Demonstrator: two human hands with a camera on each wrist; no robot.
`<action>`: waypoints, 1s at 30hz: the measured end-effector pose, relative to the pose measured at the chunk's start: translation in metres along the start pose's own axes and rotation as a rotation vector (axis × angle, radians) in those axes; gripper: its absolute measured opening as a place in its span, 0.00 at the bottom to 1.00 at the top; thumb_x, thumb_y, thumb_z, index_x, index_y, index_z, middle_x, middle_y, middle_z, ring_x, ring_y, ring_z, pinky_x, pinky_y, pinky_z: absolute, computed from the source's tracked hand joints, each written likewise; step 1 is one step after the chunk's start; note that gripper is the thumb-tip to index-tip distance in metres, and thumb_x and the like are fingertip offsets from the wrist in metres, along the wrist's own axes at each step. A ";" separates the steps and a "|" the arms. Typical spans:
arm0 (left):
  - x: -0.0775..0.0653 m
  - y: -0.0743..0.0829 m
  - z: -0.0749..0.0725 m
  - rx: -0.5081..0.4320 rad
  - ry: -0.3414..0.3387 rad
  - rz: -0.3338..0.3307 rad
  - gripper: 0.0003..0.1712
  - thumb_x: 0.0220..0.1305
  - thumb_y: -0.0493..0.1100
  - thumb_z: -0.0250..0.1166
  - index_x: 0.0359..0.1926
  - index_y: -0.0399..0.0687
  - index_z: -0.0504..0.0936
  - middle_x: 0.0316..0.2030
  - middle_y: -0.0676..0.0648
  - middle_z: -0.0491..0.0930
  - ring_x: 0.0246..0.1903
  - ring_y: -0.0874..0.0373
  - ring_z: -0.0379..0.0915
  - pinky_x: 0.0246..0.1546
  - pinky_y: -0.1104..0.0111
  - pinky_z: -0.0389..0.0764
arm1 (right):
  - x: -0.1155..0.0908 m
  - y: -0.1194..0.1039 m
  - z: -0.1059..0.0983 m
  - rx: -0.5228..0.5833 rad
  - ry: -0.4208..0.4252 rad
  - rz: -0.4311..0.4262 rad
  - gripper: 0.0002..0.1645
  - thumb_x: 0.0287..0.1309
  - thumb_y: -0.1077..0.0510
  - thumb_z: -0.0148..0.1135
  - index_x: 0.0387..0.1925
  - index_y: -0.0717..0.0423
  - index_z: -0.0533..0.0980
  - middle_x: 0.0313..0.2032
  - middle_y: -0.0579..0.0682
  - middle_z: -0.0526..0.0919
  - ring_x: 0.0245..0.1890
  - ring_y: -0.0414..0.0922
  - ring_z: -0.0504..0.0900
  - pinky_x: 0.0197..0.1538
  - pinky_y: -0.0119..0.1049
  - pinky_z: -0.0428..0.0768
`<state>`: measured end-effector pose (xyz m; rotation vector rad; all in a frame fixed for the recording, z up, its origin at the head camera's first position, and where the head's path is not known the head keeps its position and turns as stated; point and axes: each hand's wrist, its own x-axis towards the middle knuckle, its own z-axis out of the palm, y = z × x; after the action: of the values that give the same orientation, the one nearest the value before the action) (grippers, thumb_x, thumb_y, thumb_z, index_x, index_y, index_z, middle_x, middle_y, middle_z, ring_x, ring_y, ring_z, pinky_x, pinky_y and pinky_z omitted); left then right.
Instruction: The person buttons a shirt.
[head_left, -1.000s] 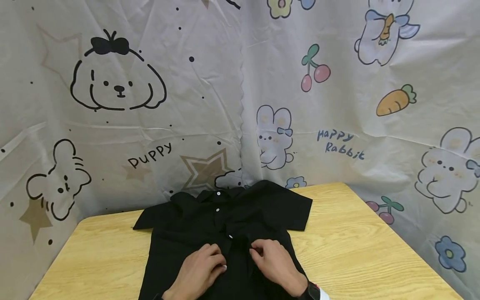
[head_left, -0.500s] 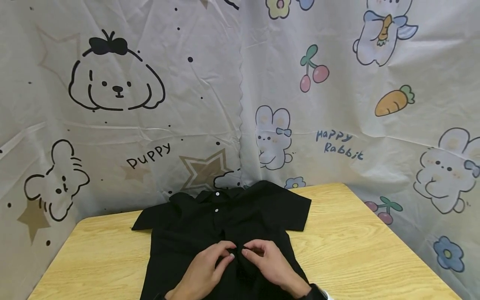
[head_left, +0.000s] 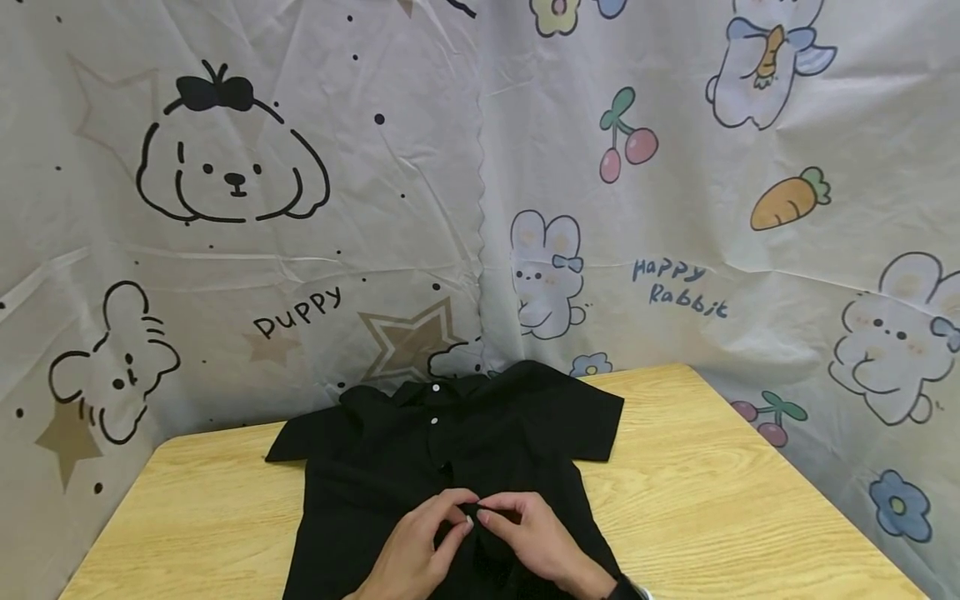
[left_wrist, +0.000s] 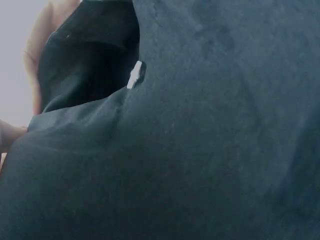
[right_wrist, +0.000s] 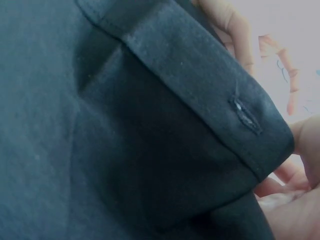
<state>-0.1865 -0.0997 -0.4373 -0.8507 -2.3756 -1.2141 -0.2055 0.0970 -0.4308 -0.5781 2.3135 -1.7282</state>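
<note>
A black short-sleeved shirt [head_left: 360,500] lies front side up, collar at the far edge. Over its front placket, my left hand [head_left: 416,546] and my right hand [head_left: 536,537] meet fingertip to fingertip. Each pinches the fabric between thumb and forefinger. In the left wrist view a white button [left_wrist: 134,75] stands edge-on beside a raised fold of cloth. A buttonhole [right_wrist: 245,115] shows on the lifted placket strip in the right wrist view, with fingers behind it. Near the collar, two white buttons [head_left: 434,421] are visible. What lies between the fingertips is too small to tell.
The shirt is spread on a light wooden table [head_left: 712,500]. A printed cloth curtain [head_left: 420,208] with cartoon animals hangs right behind the table's far edge and down both sides.
Both hands have come together at the placket from slightly apart, and their fingertips now meet over pinched cloth. The white button seen just beyond the hands earlier is hidden in the head view.
</note>
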 end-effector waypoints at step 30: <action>0.003 -0.016 -0.010 0.184 -0.112 0.140 0.09 0.50 0.51 0.74 0.34 0.61 0.84 0.44 0.60 0.73 0.48 0.62 0.63 0.45 0.59 0.69 | -0.003 0.007 0.006 0.093 -0.044 0.170 0.13 0.57 0.50 0.67 0.35 0.57 0.85 0.38 0.47 0.83 0.43 0.45 0.76 0.47 0.42 0.72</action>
<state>-0.1984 -0.1138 -0.4401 -1.0275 -2.4228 -0.9003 -0.2014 0.0948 -0.4397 -0.3866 2.1702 -1.7150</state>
